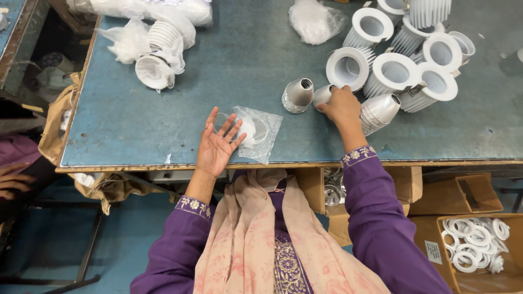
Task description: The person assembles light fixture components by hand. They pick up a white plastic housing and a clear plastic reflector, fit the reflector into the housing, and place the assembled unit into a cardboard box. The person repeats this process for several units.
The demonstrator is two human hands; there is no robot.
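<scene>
Blue table [163, 109] mid bare; right hand [342, 106] grips reflector [322, 95].

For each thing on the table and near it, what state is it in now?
Left hand: open, palm up, holding a clear round disc.
Right hand: gripping a silver cone.
Second silver cone: lying on its side, free.
Plastic bag: flat on table.
Cardboard box: open, holding white rings.

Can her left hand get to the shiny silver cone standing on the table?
Probably yes. The left hand lies open, palm up, and only bare table and a flat clear plastic bag lie between it and the silver cone.
</scene>
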